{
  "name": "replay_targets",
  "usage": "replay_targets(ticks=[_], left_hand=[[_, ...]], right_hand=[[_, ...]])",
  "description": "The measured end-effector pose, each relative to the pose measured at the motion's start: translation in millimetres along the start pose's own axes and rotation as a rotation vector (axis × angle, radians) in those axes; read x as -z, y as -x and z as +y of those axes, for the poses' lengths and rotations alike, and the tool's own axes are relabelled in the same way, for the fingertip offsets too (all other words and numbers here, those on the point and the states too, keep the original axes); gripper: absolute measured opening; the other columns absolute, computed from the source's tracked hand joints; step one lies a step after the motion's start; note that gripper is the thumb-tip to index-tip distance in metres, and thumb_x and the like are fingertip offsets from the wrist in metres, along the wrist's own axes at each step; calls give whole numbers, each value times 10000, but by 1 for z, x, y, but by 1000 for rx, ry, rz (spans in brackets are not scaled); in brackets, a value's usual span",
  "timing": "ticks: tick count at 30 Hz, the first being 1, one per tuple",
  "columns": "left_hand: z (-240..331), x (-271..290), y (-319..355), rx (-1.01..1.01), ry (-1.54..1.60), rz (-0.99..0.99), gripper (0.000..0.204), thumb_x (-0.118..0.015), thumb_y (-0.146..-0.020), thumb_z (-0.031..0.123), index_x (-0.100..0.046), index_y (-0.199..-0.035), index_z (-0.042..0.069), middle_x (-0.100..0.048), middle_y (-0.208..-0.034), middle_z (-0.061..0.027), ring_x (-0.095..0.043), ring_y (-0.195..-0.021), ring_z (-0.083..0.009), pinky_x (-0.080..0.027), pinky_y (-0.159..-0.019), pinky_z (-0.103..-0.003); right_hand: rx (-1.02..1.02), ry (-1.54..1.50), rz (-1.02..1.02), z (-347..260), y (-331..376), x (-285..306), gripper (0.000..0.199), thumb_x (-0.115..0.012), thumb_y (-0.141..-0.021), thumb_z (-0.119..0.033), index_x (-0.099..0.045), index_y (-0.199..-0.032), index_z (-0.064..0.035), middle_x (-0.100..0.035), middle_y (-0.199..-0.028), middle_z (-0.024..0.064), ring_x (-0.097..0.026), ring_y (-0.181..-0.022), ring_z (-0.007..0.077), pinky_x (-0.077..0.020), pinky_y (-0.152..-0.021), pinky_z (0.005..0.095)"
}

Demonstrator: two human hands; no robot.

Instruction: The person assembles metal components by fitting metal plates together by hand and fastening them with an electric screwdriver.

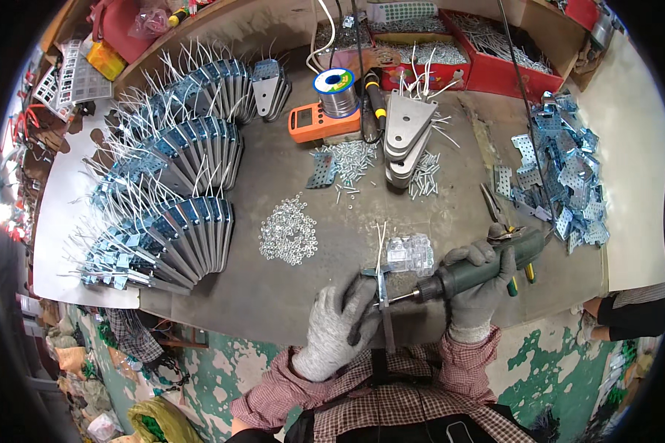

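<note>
The left hand [340,321] is closing its gloved fingers around a narrow metal part [383,286] with white wires, which is standing near the front edge of the surface [310,284], roughly midway along it. The right hand [482,295], also gloved, is wrapping around a dark green power driver [458,279], whose bit is pointing left at the part; whether the tip is touching is hard to tell. A clear plastic box [410,255] is sitting just beyond, limiting the room ahead. Leftward, a bare strip is running between the pile of nuts [288,232] and the fanned rows of wired brackets [207,229]. Pliers [493,203] are lying close beyond the driver, and blue metal plates [569,177] are crowding the right edge.
</note>
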State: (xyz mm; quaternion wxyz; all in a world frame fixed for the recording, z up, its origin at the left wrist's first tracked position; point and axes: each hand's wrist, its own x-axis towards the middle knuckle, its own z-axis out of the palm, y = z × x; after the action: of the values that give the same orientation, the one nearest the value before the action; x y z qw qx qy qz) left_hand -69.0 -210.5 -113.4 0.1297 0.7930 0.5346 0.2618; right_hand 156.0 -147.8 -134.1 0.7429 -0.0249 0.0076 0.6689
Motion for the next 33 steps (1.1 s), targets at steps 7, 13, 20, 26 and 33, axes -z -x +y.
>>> replay_targets(ticks=[7, 13, 20, 26, 33], left_hand=[[-25, -13, -10, -48, 603, 39, 532, -719, -809, 19, -459, -1270, 77, -473, -1334, -215, -517, -1191, -396, -457, -985, -484], [-25, -13, -11, -23, 616, 17, 524, -723, -799, 41, -460, -1251, 70, -456, -1330, -227, -482, -1229, -403, -434, -1021, -492], [-36, 22, -34, 114, 271, 193, 412, -697, -799, 30, -536, -1176, 64, -523, -1198, -176, -529, -1143, -341, -434, -998, -442], [-78, 38, -75, 100, -534, 51, 193, -675, -810, 114, -659, -992, 52, -573, -1094, -137, -543, -1060, -348, -466, -854, -464], [-80, 31, -110, -44, -771, -277, 163, -642, -747, 83, -661, -900, 34, -617, -1029, -140, -585, -992, -308, -499, -811, -418]], right_hand=[[15, -4, 20, 1, -1, -1, 357, -605, -980, -285, -526, -1286, -120, -555, -821, 3, -551, -776, 136, -467, -911, 401], [5, 12, 37, 4, -2, -3, 357, -614, -975, -292, -539, -1278, -118, -549, -818, 0, -551, -781, 131, -467, -914, 398], [-3, -13, 59, -1, -3, 2, 324, -619, -969, -272, -565, -1251, -121, -576, -809, -1, -561, -747, 130, -461, -903, 377], [-15, 0, 36, 2, -5, -1, 317, -619, -968, -269, -574, -1236, -107, -589, -807, 2, -575, -768, 132, -463, -901, 379], [-15, -10, 61, 3, -3, -3, 307, -634, -959, -258, -572, -1216, -103, -584, -807, 2, -578, -776, 134, -475, -882, 369]])
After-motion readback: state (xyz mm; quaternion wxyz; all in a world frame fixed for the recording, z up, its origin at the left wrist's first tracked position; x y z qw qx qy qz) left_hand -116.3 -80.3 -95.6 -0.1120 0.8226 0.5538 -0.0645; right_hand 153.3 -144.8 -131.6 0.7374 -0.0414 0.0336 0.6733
